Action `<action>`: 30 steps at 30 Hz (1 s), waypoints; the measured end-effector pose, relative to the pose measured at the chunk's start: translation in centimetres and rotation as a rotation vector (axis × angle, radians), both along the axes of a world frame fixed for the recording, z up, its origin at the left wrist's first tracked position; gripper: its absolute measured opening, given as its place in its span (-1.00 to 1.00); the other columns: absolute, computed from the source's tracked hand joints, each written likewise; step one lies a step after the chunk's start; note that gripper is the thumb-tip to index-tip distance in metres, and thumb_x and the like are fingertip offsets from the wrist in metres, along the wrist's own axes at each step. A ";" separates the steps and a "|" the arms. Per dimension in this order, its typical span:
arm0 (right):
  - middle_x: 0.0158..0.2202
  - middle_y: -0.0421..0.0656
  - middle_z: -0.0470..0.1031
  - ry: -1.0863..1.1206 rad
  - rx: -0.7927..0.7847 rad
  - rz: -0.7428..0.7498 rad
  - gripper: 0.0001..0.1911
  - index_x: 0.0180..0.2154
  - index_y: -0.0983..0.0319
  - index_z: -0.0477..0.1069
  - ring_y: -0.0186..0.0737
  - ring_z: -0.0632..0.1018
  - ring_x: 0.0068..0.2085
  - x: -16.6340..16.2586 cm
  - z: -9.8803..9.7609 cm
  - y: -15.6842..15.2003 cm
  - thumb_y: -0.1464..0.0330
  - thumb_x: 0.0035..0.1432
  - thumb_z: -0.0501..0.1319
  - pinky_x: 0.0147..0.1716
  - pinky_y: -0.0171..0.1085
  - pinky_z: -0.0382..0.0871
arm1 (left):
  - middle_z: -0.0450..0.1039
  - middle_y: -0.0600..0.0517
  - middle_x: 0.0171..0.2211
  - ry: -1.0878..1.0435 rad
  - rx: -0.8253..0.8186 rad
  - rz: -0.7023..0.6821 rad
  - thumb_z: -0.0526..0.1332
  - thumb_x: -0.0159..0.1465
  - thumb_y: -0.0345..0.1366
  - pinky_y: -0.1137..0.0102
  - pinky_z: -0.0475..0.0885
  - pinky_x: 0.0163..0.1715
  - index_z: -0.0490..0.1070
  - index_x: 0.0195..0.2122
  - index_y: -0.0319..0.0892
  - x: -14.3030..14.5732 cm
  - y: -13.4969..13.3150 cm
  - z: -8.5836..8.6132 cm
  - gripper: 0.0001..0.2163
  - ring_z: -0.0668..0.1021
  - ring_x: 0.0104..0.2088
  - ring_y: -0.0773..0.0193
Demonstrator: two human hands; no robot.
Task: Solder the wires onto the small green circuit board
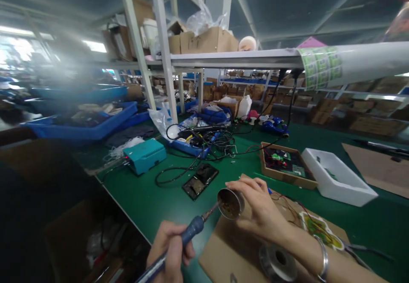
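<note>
My left hand [171, 247] is closed around the blue handle of a soldering iron [192, 228]. The iron's tip reaches into the mouth of a small round metal cup [235, 204]; whether it touches the inside cannot be seen. My right hand [260, 202] grips this cup, tilted with its opening toward the iron, and brownish bits show inside. Below my right forearm a spool [277, 262] lies on a sheet of cardboard [223, 249]. A green and yellow board [321, 231] with wires lies on the cardboard to the right.
On the green table [134, 202] sit a teal soldering station [145, 155], a black tray-like pad [200, 181] and tangled black cables [220, 142]. A cardboard tray of circuit boards [287, 181] adjoins a white foam box [338, 178]. Blue bins [79, 132] stand left; a shelf [233, 61] spans above.
</note>
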State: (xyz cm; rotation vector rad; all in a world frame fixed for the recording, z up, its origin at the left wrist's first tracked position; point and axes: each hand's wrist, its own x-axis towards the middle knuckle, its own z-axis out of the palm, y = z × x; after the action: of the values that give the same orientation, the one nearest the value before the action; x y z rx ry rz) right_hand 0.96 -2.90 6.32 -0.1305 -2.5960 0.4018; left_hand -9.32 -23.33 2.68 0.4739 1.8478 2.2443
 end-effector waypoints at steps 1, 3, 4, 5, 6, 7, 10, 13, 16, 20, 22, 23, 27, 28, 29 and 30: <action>0.03 -0.15 0.42 -0.004 -0.007 0.007 -0.25 0.08 0.08 0.11 -0.01 0.34 0.06 -0.2 0.0 -0.2 0.50 -0.22 0.21 0.03 -0.03 -0.02 | 0.35 0.18 -0.68 0.020 -0.032 -0.002 0.11 0.22 0.00 0.53 0.24 -0.64 0.35 -0.37 -0.10 -0.1 0.0 -0.1 -0.73 0.32 -0.65 0.41; 0.01 -0.15 0.44 -0.010 -0.018 0.018 -0.27 0.08 0.09 0.12 -0.02 0.35 0.04 -0.7 0.0 -0.7 0.48 -0.21 0.22 0.02 -0.04 -0.01 | 0.35 0.18 -0.67 0.038 -0.067 -0.008 0.11 0.21 0.03 0.52 0.24 -0.63 0.35 -0.38 -0.11 -0.3 0.0 -0.3 -0.70 0.31 -0.65 0.42; 0.00 -0.15 0.44 -0.012 -0.021 0.023 -0.28 0.07 0.09 0.13 -0.02 0.36 0.03 -0.9 0.1 -0.9 0.48 -0.20 0.23 0.02 -0.04 -0.01 | 0.34 0.18 -0.68 0.040 -0.074 -0.011 0.11 0.20 0.05 0.52 0.24 -0.63 0.35 -0.39 -0.11 -0.4 0.0 -0.4 -0.69 0.31 -0.65 0.42; -0.01 -0.15 0.45 -0.015 -0.022 0.026 -0.29 0.06 0.09 0.14 -0.03 0.36 0.02 -1.2 0.1 -1.1 0.47 -0.20 0.23 0.02 -0.05 -0.01 | 0.34 0.18 -0.67 0.044 -0.085 -0.013 0.11 0.20 0.06 0.52 0.23 -0.63 0.35 -0.39 -0.11 -0.5 0.0 -0.5 -0.68 0.31 -0.66 0.42; -0.02 -0.16 0.45 -0.018 -0.025 0.028 -0.30 0.05 0.09 0.15 -0.04 0.36 0.01 -1.4 0.1 -1.3 0.46 -0.20 0.24 0.03 -0.05 -0.01 | 0.35 0.18 -0.67 0.049 -0.096 -0.013 0.11 0.20 0.06 0.52 0.24 -0.63 0.35 -0.39 -0.11 -0.5 0.0 -0.6 -0.68 0.31 -0.66 0.42; -0.03 -0.16 0.45 -0.022 -0.027 0.031 -0.30 0.05 0.10 0.16 -0.05 0.37 0.00 -1.6 0.1 -1.4 0.46 -0.21 0.24 0.03 -0.05 -0.02 | 0.35 0.18 -0.67 0.053 -0.106 -0.013 0.11 0.21 0.06 0.52 0.24 -0.63 0.35 -0.39 -0.11 -0.6 0.0 -0.7 -0.67 0.31 -0.66 0.42; -0.05 -0.17 0.46 -0.033 -0.038 0.038 -0.32 0.03 0.10 0.19 -0.06 0.37 -0.01 -2.0 -0.1 -1.7 0.45 -0.22 0.25 0.06 -0.05 -0.05 | 0.34 0.18 -0.67 0.065 -0.120 -0.015 0.10 0.22 0.06 0.52 0.23 -0.63 0.36 -0.38 -0.11 -1.0 -0.1 -0.9 -0.68 0.31 -0.66 0.42; -0.07 -0.17 0.47 -0.041 -0.054 0.036 -0.34 0.02 0.11 0.20 -0.06 0.36 -0.01 -2.3 -0.3 -1.7 0.42 -0.21 0.26 0.07 -0.05 -0.08 | 0.33 0.18 -0.67 0.067 -0.113 -0.009 0.08 0.23 0.04 0.52 0.23 -0.63 0.34 -0.38 -0.11 -1.3 -0.3 -1.1 -0.69 0.31 -0.65 0.41; -0.07 -0.17 0.46 -0.047 -0.070 0.027 -0.36 0.02 0.11 0.22 -0.05 0.36 -0.01 -2.5 -0.4 -1.6 0.40 -0.19 0.27 0.08 -0.04 -0.11 | 0.33 0.17 -0.67 0.063 -0.123 0.005 0.06 0.25 0.02 0.52 0.23 -0.64 0.34 -0.40 -0.11 -1.6 -0.6 -1.2 -0.70 0.30 -0.65 0.40; -0.07 -0.18 0.46 -0.056 -0.086 0.031 -0.36 0.02 0.10 0.22 -0.08 0.35 -0.01 -2.6 -0.5 -1.6 0.40 -0.19 0.26 0.05 -0.08 -0.07 | 0.32 0.17 -0.67 0.069 -0.159 0.020 0.08 0.24 0.01 0.51 0.23 -0.64 0.34 -0.41 -0.10 -1.6 -0.5 -1.0 -0.71 0.32 -0.64 0.40; -0.08 -0.20 0.47 -0.060 -0.090 0.035 -0.36 0.01 0.10 0.23 -0.09 0.35 0.00 -2.6 -0.5 -1.6 0.41 -0.19 0.26 0.04 -0.09 -0.06 | 0.29 0.18 -0.67 0.074 -0.177 0.023 0.09 0.23 0.02 0.51 0.24 -0.64 0.35 -0.42 -0.10 -1.6 -0.4 -0.9 -0.70 0.31 -0.64 0.39; -0.08 -0.21 0.47 -0.061 -0.092 0.036 -0.37 0.01 0.10 0.23 -0.09 0.34 0.00 -2.6 -0.5 -1.7 0.41 -0.19 0.25 0.04 -0.10 -0.05 | 0.28 0.18 -0.67 0.078 -0.184 0.027 0.10 0.21 0.03 0.51 0.24 -0.64 0.35 -0.43 -0.10 -1.6 -0.4 -0.8 -0.70 0.31 -0.64 0.39; -0.07 -0.21 0.46 -0.062 -0.100 0.032 -0.39 -0.01 0.11 0.24 -0.10 0.34 0.00 -2.5 -0.4 -1.5 0.40 -0.19 0.26 0.03 -0.10 -0.05 | 0.28 0.16 -0.69 0.073 -0.195 0.048 0.13 0.17 0.04 0.49 0.27 -0.64 0.37 -0.47 -0.11 -2.2 -0.5 -0.9 -0.68 0.32 -0.65 0.37; -0.08 -0.20 0.46 -0.061 -0.103 0.025 -0.40 -0.02 0.11 0.25 -0.09 0.34 0.01 -2.4 -0.4 -1.4 0.41 -0.19 0.26 0.03 -0.10 -0.05 | 0.30 0.15 -0.70 0.058 -0.191 0.050 0.12 0.18 0.04 0.48 0.28 -0.66 0.37 -0.48 -0.11 -2.4 -0.6 -0.9 -0.68 0.33 -0.66 0.35; -0.08 -0.19 0.46 -0.059 -0.108 0.015 -0.41 -0.02 0.12 0.25 -0.09 0.34 0.01 -2.3 -0.4 -1.3 0.41 -0.19 0.26 0.04 -0.09 -0.05 | 0.31 0.14 -0.71 0.040 -0.181 0.054 0.10 0.18 0.04 0.46 0.27 -0.68 0.37 -0.49 -0.11 -2.8 -0.7 -0.9 -0.67 0.33 -0.68 0.33; -0.08 -0.18 0.46 -0.055 -0.113 0.004 -0.41 -0.02 0.13 0.26 -0.08 0.34 0.01 -2.1 -0.3 -1.2 0.41 -0.19 0.27 0.04 -0.09 -0.06 | 0.31 0.13 -0.72 0.018 -0.167 0.060 0.08 0.19 0.03 0.45 0.26 -0.71 0.36 -0.49 -0.11 -3.1 -0.8 -0.9 -0.67 0.33 -0.70 0.32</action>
State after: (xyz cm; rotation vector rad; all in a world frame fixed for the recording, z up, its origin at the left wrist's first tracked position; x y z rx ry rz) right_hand -1.14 -4.05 6.02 -0.1773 -2.6278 0.5539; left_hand -12.40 -24.15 1.82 0.4172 2.0628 2.1045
